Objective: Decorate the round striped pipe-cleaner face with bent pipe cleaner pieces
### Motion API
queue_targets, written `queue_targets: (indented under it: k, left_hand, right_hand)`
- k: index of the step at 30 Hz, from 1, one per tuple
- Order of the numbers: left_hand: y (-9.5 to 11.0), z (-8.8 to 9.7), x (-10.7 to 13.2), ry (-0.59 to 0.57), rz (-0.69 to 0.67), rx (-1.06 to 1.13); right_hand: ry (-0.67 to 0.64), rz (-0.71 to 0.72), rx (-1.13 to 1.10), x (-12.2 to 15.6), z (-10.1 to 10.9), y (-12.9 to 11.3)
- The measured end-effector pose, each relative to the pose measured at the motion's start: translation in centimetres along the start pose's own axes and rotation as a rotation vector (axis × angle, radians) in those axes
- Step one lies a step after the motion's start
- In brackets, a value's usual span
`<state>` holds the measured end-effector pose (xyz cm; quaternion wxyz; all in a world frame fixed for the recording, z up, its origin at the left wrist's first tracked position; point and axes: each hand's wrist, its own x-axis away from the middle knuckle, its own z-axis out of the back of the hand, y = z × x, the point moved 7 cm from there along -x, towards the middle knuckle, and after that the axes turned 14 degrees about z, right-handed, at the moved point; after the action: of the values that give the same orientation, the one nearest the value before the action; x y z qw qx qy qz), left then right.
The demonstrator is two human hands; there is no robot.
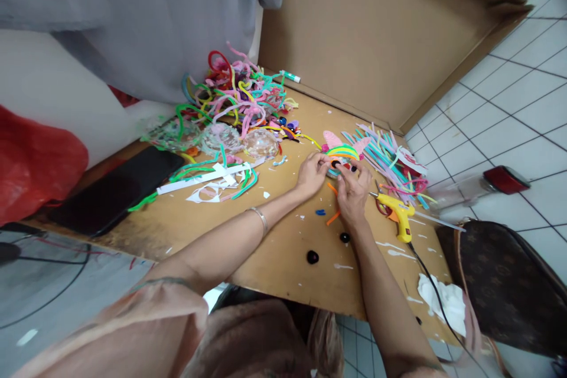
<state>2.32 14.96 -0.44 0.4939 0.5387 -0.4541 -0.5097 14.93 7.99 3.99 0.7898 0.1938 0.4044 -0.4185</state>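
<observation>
Left hand and right hand pinch rainbow-banded, pink-eared craft piece, far right on tan wooden surface, seemingly steadying it; yellow plastic glue gun right, likely for reach.

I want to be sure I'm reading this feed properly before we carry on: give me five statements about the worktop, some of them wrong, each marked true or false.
1. The left hand and the right hand are both at the pink-eared craft piece. True.
2. The yellow glue gun is in the right hand. False: the yellow glue gun lies on the table, to the right of that hand.
3. A bracelet circles the left arm. True.
4. The flat black slab lies beside the right hand. False: the flat black slab lies at the left end of the table.
5. Two black round pieces lie nearer the person than the craft piece does. True.
</observation>
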Motion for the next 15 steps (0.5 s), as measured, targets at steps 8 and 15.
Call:
queue_targets:
  k: [8,15]
  left_hand:
    - [-0.22,0.7,-0.26,0.029,0.083,0.057]
    - [-0.62,1.01,0.25,-0.004,0.151,0.205]
  right_hand:
    - [-0.019,-0.015,0.02,0.04,0.09,0.14]
    - [-0.02,-0.029,0.007,-0.03,0.41,0.14]
